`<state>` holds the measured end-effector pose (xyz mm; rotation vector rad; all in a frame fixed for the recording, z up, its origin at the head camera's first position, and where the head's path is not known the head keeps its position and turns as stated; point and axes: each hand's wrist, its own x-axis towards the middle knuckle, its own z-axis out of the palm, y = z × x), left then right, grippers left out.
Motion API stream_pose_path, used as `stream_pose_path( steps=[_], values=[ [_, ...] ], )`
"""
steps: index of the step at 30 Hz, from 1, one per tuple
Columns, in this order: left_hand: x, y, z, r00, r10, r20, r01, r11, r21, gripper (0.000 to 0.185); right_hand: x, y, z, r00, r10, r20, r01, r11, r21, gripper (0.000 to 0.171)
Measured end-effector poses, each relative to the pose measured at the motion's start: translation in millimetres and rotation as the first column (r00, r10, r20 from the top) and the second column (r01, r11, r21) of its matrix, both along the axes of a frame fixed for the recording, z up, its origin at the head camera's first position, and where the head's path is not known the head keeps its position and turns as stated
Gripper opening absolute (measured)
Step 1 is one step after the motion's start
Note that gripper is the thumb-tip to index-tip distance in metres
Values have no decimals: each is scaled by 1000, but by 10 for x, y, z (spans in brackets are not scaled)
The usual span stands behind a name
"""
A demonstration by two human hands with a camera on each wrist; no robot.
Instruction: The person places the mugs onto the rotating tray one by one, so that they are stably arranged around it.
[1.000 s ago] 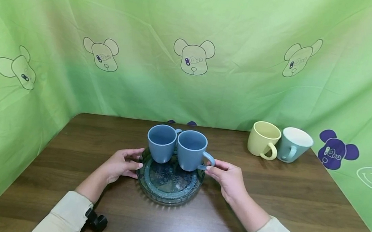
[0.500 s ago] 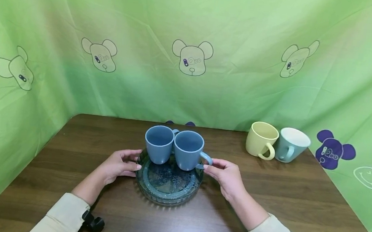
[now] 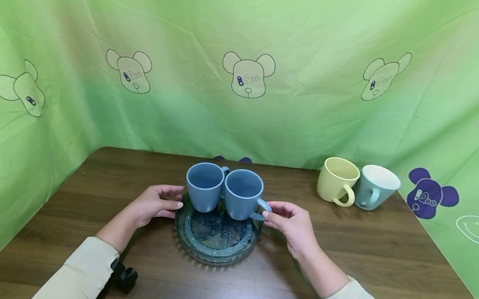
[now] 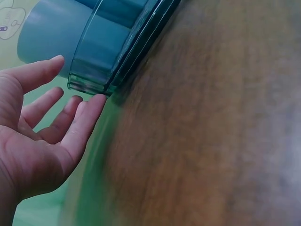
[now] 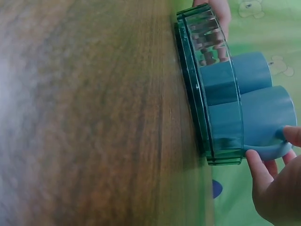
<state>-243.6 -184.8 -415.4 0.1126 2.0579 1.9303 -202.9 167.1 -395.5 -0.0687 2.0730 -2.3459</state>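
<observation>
A round teal glass tray (image 3: 214, 250) sits on the dark wooden table and carries two blue mugs (image 3: 204, 185) (image 3: 241, 192) side by side. My left hand (image 3: 157, 205) is at the tray's left rim. In the left wrist view its fingers (image 4: 87, 117) are straight, with the tips just touching the tray (image 4: 94, 70). My right hand (image 3: 290, 224) is at the right rim. Its fingertips (image 5: 251, 160) touch the tray's edge (image 5: 221, 141), and the thumb lies beside the right mug's handle (image 3: 265, 206). Neither hand wraps around anything.
A yellow mug (image 3: 338, 179) and a pale blue-green mug (image 3: 375, 186) stand at the table's back right. Green cloth with cartoon bear prints hangs behind and on both sides. Bare wood (image 3: 386, 265) lies in front of the tray and to its sides.
Both hands have slid a little farther back along the tray's rim and their fingers have eased. The tray and mugs have hardly moved.
</observation>
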Motion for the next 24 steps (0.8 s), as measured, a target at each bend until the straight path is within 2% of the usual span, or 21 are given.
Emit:
stream_pose_path(
  steps=[9, 14, 18, 24],
  values=[
    [-115, 21, -14, 999, -11, 34, 11, 1000, -4, 56, -5, 10, 1, 1000, 0, 3, 0, 1000, 19, 35],
    [-143, -3, -49, 996, -21, 86, 20, 1000, 10, 55, -23, 6, 11, 1000, -3, 5, 3, 1000, 28, 34],
    [-116, -17, -87, 995, -36, 96, 33, 999, 29, 55, -41, 4, -1, 1000, -5, 4, 5, 1000, 23, 35],
    [-36, 6, -108, 996, -19, 88, 14, 999, 50, 54, -39, 46, -19, 1000, -11, -6, 11, 1000, 6, 38]
  ],
)
